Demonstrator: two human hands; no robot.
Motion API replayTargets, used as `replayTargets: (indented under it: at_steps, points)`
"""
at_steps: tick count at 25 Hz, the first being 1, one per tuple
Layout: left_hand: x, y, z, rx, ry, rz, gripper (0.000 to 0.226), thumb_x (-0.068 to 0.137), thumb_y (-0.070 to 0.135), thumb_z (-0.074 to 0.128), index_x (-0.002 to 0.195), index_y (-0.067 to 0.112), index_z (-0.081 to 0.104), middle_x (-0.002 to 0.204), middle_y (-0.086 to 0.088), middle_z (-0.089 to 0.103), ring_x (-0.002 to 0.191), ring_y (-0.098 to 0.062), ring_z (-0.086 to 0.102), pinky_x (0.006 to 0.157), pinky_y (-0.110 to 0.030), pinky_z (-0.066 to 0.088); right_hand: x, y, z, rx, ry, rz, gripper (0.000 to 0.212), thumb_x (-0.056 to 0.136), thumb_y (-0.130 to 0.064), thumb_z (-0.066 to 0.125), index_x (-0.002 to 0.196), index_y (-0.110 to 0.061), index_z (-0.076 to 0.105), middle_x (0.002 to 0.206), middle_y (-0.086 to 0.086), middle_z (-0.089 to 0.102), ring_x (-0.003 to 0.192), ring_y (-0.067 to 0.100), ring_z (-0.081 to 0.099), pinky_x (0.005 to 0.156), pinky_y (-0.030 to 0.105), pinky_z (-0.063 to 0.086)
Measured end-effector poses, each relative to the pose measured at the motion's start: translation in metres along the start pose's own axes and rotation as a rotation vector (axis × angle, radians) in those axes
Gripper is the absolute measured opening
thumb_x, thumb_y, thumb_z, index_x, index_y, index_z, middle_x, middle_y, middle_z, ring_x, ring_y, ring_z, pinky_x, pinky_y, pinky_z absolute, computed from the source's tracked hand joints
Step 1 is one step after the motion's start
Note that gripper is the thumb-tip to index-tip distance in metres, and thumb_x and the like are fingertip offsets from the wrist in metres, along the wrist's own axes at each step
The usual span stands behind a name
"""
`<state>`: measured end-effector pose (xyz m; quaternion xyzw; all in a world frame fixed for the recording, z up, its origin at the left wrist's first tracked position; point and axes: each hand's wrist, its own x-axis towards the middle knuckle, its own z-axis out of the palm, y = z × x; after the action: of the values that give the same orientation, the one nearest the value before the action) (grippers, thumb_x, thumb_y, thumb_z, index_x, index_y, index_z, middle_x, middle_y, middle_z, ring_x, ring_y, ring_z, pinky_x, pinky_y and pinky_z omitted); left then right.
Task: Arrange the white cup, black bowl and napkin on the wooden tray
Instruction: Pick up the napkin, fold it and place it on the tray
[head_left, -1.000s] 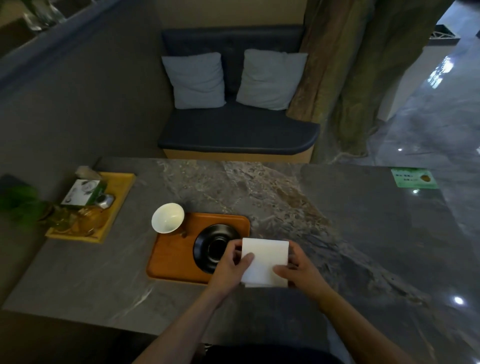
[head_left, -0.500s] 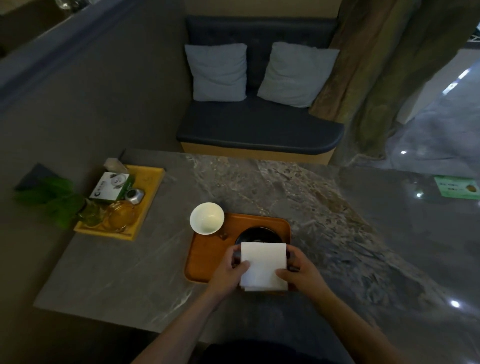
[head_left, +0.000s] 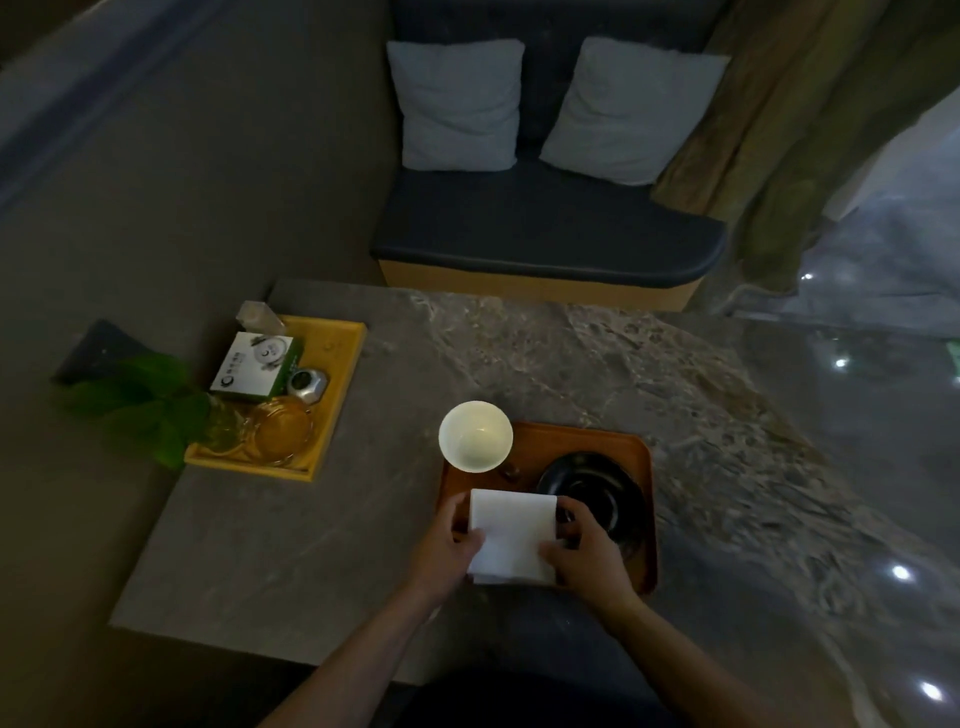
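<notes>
A folded white napkin (head_left: 513, 535) is over the near middle of the wooden tray (head_left: 587, 441). My left hand (head_left: 447, 545) grips its left edge and my right hand (head_left: 587, 553) grips its right edge. The white cup (head_left: 475, 435) stands upright at the tray's far left corner. The black bowl (head_left: 602, 493) sits on the tray's right half, partly hidden by my right hand. Whether the napkin rests on the tray or hovers just above it is unclear.
A yellow tray (head_left: 340, 374) at the table's left holds a small box, a glass dish and a metal item, with green leaves (head_left: 140, 400) beside it. Beyond the stone table (head_left: 571, 358) stands a dark bench with two grey cushions (head_left: 457, 104).
Both hands have carried the napkin leftward, from over the tray's right edge and the bowl to over the tray's near middle. The camera view also shifted left and down.
</notes>
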<state>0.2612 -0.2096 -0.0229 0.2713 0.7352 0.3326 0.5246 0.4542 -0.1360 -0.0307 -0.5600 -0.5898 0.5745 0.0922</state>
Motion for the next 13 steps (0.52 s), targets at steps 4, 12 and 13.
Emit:
replayTargets:
  at_steps: [4,12,13]
  points:
    - [0.007,-0.014,-0.018,0.039,0.058,-0.069,0.052,0.095,0.020,0.059,0.142,0.023,0.037,0.138,-0.005,0.052,0.115,-0.019,0.056,0.082,-0.034,0.056,0.010,-0.007,0.035,-0.071,0.047,0.034,0.058,0.089,-0.016,0.064,0.140,-0.028,0.040,0.132,-0.004,0.051,0.120,0.018,0.052,0.096,0.048,0.053]
    - [0.020,-0.017,-0.026,0.199,0.109,-0.047,0.054,0.094,0.016,0.059,0.143,0.012,0.038,0.144,-0.011,0.048,0.130,-0.025,0.048,0.105,-0.050,0.044,0.024,-0.006,0.068,-0.241,0.095,0.002,0.060,0.090,-0.023,0.062,0.144,-0.029,0.035,0.138,-0.001,0.049,0.118,0.008,0.047,0.095,0.029,0.041]
    - [0.022,-0.016,-0.026,0.224,0.108,-0.039,0.055,0.094,0.017,0.060,0.144,0.013,0.038,0.145,-0.011,0.046,0.131,-0.024,0.047,0.106,-0.049,0.044,0.025,-0.006,0.069,-0.255,0.092,0.013,0.062,0.091,-0.022,0.061,0.145,-0.028,0.033,0.140,0.000,0.048,0.121,0.010,0.047,0.097,0.030,0.042]
